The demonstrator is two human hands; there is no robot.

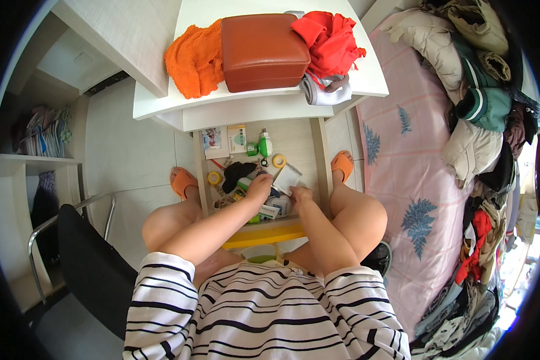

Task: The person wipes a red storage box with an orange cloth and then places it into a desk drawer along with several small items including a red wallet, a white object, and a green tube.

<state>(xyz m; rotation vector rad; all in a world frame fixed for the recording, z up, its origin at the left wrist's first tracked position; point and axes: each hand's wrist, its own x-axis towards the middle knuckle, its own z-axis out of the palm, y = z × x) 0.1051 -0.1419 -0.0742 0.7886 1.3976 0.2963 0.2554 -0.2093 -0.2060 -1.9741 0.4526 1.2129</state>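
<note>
Both of my hands reach into an open drawer (299, 135) full of small things. My left hand (259, 186) is closed around a small dark-topped item that it mostly hides, beside a black cloth (237, 174). The fingers of my right hand (300, 194) are on the lower edge of a flat white box (288, 177), which lies tilted. Towards the drawer's back are a green and white bottle-shaped device (265, 145), a small green container (252, 149) and a roll of yellow tape (279, 161). Another yellow roll (214, 177) lies at the left. A white carton with writing (268, 211) rests near the front.
Above the drawer, a white desk (369, 74) holds a brown leather-look box (265, 49), an orange fluffy cloth (193, 60) and red fabric (330, 42). A black chair (87, 256) stands at left. A bed with a pink cover (396, 171) and piled clothes (477, 148) is at right.
</note>
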